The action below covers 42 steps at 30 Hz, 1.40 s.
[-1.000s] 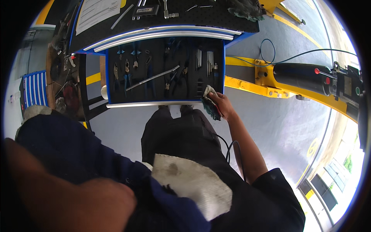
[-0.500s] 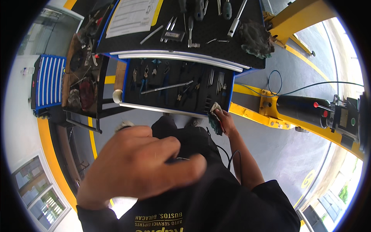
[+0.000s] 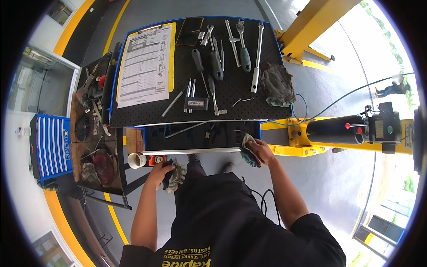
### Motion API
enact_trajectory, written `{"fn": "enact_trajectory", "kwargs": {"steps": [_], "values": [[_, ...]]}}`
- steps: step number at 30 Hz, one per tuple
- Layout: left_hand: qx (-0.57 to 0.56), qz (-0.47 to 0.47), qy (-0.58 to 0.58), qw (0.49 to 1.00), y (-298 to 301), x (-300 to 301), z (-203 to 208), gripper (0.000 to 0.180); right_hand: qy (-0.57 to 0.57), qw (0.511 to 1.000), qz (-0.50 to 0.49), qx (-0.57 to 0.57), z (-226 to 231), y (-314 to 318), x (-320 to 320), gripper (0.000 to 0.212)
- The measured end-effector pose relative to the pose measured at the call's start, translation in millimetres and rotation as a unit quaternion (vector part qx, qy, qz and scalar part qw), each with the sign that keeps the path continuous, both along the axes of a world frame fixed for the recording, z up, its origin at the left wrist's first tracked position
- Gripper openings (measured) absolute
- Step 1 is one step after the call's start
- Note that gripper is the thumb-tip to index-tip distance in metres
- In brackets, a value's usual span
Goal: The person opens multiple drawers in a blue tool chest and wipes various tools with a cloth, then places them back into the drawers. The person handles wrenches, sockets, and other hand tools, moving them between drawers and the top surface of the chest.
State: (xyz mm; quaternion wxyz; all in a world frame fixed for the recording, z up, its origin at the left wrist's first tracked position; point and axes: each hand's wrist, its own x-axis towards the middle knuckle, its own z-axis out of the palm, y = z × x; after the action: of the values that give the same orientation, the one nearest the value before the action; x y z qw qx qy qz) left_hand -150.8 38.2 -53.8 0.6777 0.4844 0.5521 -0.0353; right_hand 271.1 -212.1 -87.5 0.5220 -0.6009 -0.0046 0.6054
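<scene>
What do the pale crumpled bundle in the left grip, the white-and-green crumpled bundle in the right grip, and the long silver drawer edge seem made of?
Pale crumpled bundle: likely matte fabric, by its soft folds; weave unclear.
White-and-green crumpled bundle: likewise fabric, limp, creased and dull; fibre unclear.
Long silver drawer edge: probably smooth metal, perhaps aluminium, by its sheen.

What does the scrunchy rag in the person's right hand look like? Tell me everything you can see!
The rag looks like soft cloth, crumpled into uneven folds. It is pale grey near the top and dark green lower down, with a little red along the side by the hand. The person's right hand grips it, and it hangs at the right end of the open drawer's front edge. Whether it touches the drawer is unclear.
</scene>
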Motion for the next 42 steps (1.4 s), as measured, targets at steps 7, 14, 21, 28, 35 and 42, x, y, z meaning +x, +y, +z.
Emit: {"fn": "enact_trajectory", "kwargs": {"steps": [7, 14, 21, 28, 35, 42], "values": [[-0.195, 0.28, -0.018, 0.94, 61, 55, -74, 0.02, -0.145, 0.973, -0.09, 0.153, 179, 69, -28, 0.032], [-0.128, 0.239, -0.178, 0.946, 95, 104, -49, 0.021, -0.675, 0.735, -0.015, -0.071, 237, 185, -57, 0.03], [-0.315, 0.312, -0.346, 0.827, 71, 98, -35, 0.031, -0.759, 0.616, 0.147, -0.15, 189, 235, -82, 0.033], [-0.238, 0.352, -0.371, 0.825, 30, 126, -22, 0.034, -0.695, 0.689, 0.159, -0.131, 201, 225, -55, 0.041], [-0.189, 0.345, -0.365, 0.844, 33, 153, -9, 0.035, -0.546, 0.834, -0.003, 0.072, 259, 85, -17, 0.045], [-0.151, 0.344, -0.267, 0.887, -27, 117, 18, 0.026, -0.205, 0.936, -0.191, 0.213, 239, -51, -33, 0.035]]}}
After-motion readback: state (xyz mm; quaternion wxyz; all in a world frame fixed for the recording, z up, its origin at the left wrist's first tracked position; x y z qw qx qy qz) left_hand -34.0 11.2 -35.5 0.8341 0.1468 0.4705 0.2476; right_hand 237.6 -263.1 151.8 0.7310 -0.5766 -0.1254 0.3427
